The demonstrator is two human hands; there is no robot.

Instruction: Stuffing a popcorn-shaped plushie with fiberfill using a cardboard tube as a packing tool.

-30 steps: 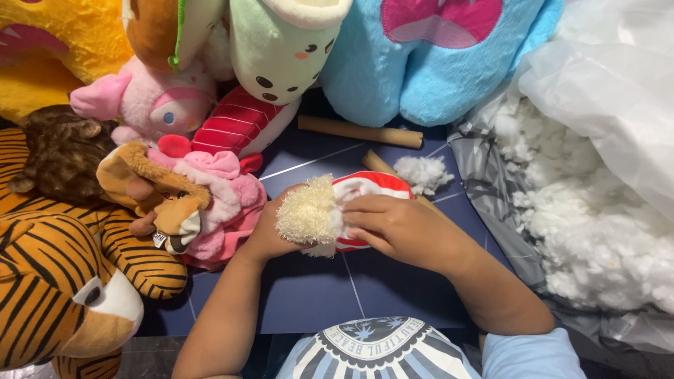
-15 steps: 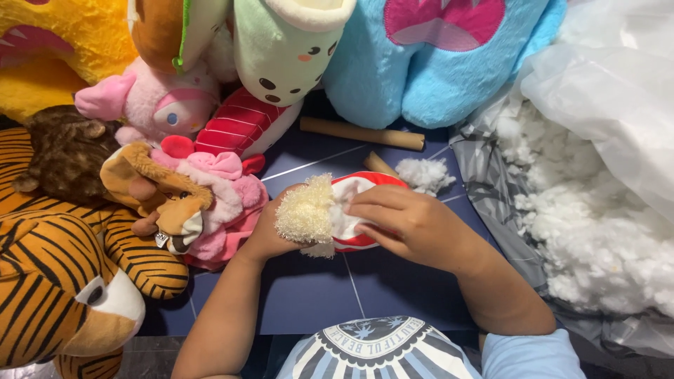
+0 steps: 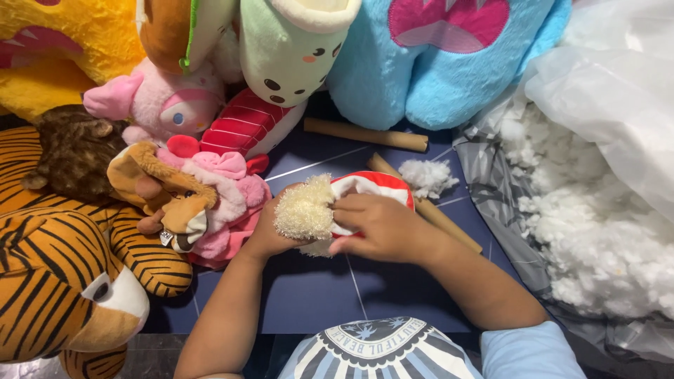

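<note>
A small plush piece (image 3: 309, 210) with a cream fuzzy part and a red-and-white part (image 3: 372, 184) is held over a dark blue mat (image 3: 330, 288). My left hand (image 3: 270, 235) grips it from below on the cream side. My right hand (image 3: 379, 228) lies over its red-and-white part, fingers curled and pressing into it. A small tuft of white stuffing (image 3: 428, 177) lies just beyond my right hand.
Plush toys crowd the left and far side: a tiger (image 3: 63, 281), a brown dog (image 3: 168, 196), a pink toy (image 3: 232, 189), a blue one (image 3: 435, 63). Two brown wooden sticks (image 3: 365, 135) lie on the mat. A heap of white stuffing (image 3: 590, 231) in clear plastic fills the right.
My right hand's fingers have shifted slightly on the red-and-white part; both hands keep hold of the plush piece in nearly the same spot.
</note>
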